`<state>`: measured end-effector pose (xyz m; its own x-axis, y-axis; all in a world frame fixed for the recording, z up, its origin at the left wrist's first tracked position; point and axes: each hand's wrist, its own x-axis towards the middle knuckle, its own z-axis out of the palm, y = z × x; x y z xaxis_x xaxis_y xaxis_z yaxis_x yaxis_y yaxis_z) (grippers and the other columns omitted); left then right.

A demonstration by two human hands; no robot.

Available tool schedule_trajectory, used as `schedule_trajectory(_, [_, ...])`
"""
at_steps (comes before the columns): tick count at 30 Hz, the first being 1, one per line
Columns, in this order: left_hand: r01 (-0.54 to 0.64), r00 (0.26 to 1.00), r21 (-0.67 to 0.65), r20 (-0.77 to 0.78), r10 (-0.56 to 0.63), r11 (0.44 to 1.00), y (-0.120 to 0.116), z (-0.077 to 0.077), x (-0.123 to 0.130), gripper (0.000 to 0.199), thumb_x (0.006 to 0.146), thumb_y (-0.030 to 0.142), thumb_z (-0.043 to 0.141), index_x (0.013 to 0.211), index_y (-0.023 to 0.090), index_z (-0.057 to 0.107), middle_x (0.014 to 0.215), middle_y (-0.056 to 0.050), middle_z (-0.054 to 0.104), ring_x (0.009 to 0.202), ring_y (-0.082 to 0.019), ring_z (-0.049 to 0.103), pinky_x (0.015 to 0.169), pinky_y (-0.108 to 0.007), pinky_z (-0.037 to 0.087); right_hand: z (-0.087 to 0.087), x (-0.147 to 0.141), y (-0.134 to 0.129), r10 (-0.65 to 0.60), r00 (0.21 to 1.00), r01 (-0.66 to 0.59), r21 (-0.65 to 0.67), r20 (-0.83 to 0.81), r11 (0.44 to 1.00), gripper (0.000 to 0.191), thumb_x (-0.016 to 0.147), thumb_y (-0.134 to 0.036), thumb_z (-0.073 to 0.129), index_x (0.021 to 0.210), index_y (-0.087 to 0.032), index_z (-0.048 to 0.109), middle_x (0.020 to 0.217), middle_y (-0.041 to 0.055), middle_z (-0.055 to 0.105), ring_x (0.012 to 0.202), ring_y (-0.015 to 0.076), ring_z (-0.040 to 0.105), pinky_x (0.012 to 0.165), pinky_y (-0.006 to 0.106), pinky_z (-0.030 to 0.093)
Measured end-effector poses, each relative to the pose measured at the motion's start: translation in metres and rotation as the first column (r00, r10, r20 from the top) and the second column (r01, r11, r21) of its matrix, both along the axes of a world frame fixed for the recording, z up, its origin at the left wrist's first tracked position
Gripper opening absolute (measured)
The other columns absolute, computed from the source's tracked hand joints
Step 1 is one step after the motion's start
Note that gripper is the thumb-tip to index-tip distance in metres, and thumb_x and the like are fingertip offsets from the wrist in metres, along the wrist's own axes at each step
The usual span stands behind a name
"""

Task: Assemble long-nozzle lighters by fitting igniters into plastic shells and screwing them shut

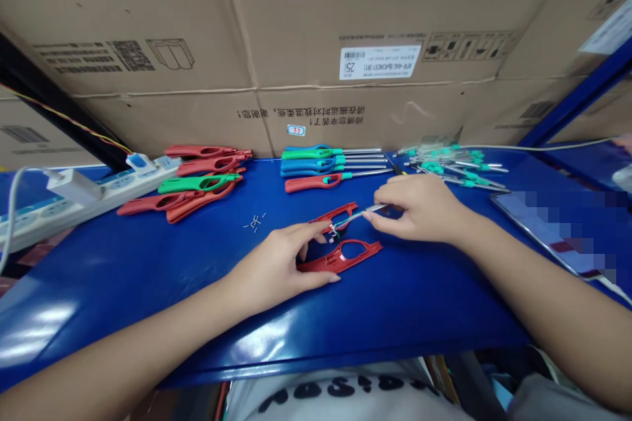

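Note:
Two red lighter casing halves lie in the middle of the table: a nearer half with its inner side up, and a farther half. My left hand rests over their left ends, thumb and index finger spread apart. Its index fingertip is beside small white parts with thin wires, near the farther half; the other fingers are partly hidden. Between thumb and fingers, my right hand pinches a short metal tube, from which the wires run left.
Small screws lie to the left. Behind are red and green casings, lighters with metal stems and a pile of stems with turquoise ends. A power strip, phone and cardboard box surround the work area.

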<state>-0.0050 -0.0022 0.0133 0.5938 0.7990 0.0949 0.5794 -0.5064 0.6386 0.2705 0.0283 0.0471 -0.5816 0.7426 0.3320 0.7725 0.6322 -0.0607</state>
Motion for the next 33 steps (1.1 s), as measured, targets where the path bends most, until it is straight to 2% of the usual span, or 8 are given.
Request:
schedule_trajectory(5, [0.010, 0.998, -0.052, -0.064, -0.014, 0.999, 0.000, 0.003, -0.002, 0.069, 0.083, 0.038, 0.075, 0.146, 0.029, 0.049, 0.107, -0.003, 0.068, 0.076, -0.017, 0.060, 0.072, -0.031, 0.051, 0.006, 0.011, 0.005, -0.021, 0.998, 0.017, 0.091, 0.053, 0.996, 0.036, 0.090, -0.042, 0.056, 0.065, -0.017, 0.062, 0.063, 0.0027, 0.064, 0.063, 0.0152, 0.057, 0.059, 0.027, 0.029])
schedule_trajectory(13, [0.039, 0.968, 0.014, -0.248, -0.034, 0.999, 0.002, 0.024, -0.012, 0.063, 0.084, 0.026, 0.068, 0.144, 0.037, 0.051, 0.111, -0.004, 0.069, 0.093, -0.023, 0.066, 0.081, -0.035, 0.050, 0.007, 0.012, 0.003, -0.010, 0.998, -0.001, 0.181, 0.064, 0.983, 0.036, 0.091, -0.042, 0.056, 0.064, -0.018, 0.061, 0.061, 0.0030, 0.063, 0.061, 0.0158, 0.057, 0.056, 0.027, 0.028])
schedule_trajectory(16, [0.012, 0.983, 0.018, -0.185, -0.009, 1.000, 0.003, 0.027, -0.011, 0.054, 0.087, 0.036, 0.069, 0.139, 0.032, 0.057, 0.109, -0.005, 0.070, 0.091, -0.023, 0.065, 0.079, -0.034, 0.051, 0.006, 0.011, 0.001, 0.039, 0.997, -0.051, 0.206, 0.062, 0.977, 0.034, 0.091, -0.041, 0.058, 0.065, -0.019, 0.061, 0.061, 0.0027, 0.063, 0.060, 0.0159, 0.057, 0.056, 0.028, 0.029])
schedule_trajectory(19, [-0.034, 0.999, -0.098, 0.002, 0.034, 0.995, 0.005, 0.025, -0.008, 0.044, 0.094, 0.045, 0.060, 0.135, 0.027, 0.061, 0.109, -0.005, 0.072, 0.086, -0.020, 0.065, 0.076, -0.031, 0.051, 0.005, 0.008, -0.001, 0.097, 0.994, -0.109, 0.279, 0.059, 0.954, 0.035, 0.093, -0.041, 0.058, 0.065, -0.020, 0.061, 0.059, 0.0022, 0.062, 0.057, 0.0157, 0.055, 0.054, 0.029, 0.029])
schedule_trajectory(22, [-0.044, 0.975, -0.345, 0.190, 0.115, 0.938, 0.008, 0.022, -0.004, 0.038, 0.098, 0.044, 0.052, 0.125, 0.021, 0.066, 0.105, -0.005, 0.074, 0.079, -0.016, 0.065, 0.074, -0.029, 0.052, 0.006, 0.003, -0.004, 0.157, 0.987, -0.162, 0.364, 0.043, 0.917, 0.035, 0.094, -0.041, 0.058, 0.066, -0.020, 0.060, 0.058, 0.0018, 0.062, 0.056, 0.0156, 0.052, 0.054, 0.030, 0.030])
schedule_trajectory(26, [0.065, 0.912, -0.659, 0.345, 0.224, 0.750, 0.012, 0.021, 0.000, 0.035, 0.097, 0.044, 0.055, 0.093, 0.015, 0.074, 0.077, -0.003, 0.071, 0.061, -0.010, 0.057, 0.062, -0.022, 0.047, 0.008, -0.002, -0.009, 0.198, 0.979, -0.198, 0.427, 0.046, 0.882, 0.032, 0.092, -0.040, 0.062, 0.067, -0.021, 0.060, 0.058, 0.0009, 0.062, 0.055, 0.0153, 0.048, 0.054, 0.030, 0.031])
schedule_trajectory(29, [0.109, 0.893, -0.725, 0.372, 0.253, 0.680, 0.013, 0.023, 0.000, 0.033, 0.092, 0.042, 0.065, 0.078, 0.015, 0.075, 0.063, 0.000, 0.066, 0.054, -0.006, 0.050, 0.057, -0.018, 0.043, 0.010, -0.002, -0.010, 0.208, 0.976, -0.212, 0.447, 0.058, 0.869, 0.030, 0.092, -0.039, 0.063, 0.069, -0.020, 0.060, 0.059, 0.0006, 0.061, 0.056, 0.0152, 0.046, 0.054, 0.029, 0.030])
schedule_trajectory(33, [0.074, 0.848, -0.725, 0.407, 0.339, 0.684, 0.014, 0.023, -0.001, 0.018, 0.082, 0.036, 0.078, 0.086, 0.018, 0.079, 0.071, 0.000, 0.072, 0.055, -0.005, 0.051, 0.055, -0.017, 0.042, 0.009, 0.001, -0.008, 0.210, 0.975, -0.221, 0.415, 0.074, 0.883, 0.031, 0.092, -0.041, 0.062, 0.070, -0.020, 0.060, 0.059, 0.0011, 0.059, 0.058, 0.0158, 0.045, 0.055, 0.029, 0.029])
